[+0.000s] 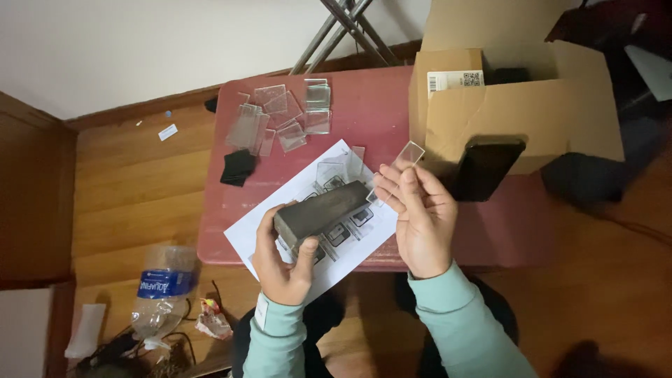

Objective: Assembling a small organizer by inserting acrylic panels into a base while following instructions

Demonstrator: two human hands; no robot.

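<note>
My left hand (281,260) grips a dark grey rectangular block (322,208), held tilted above a printed white sheet (241,234) on the red table (378,105). My right hand (418,210) pinches a small clear square plate (408,155) between fingertips, raised just right of the block's far end. Both sleeves are pale green. A few more clear plates lie on the sheet under the block, partly hidden.
Several clear square plates (283,115) lie at the table's far left, with black squares (238,166) beside them. An open cardboard box (518,105) stands at the right, a dark phone (484,166) leaning on it. A plastic bottle (162,288) and scraps lie on the wooden floor.
</note>
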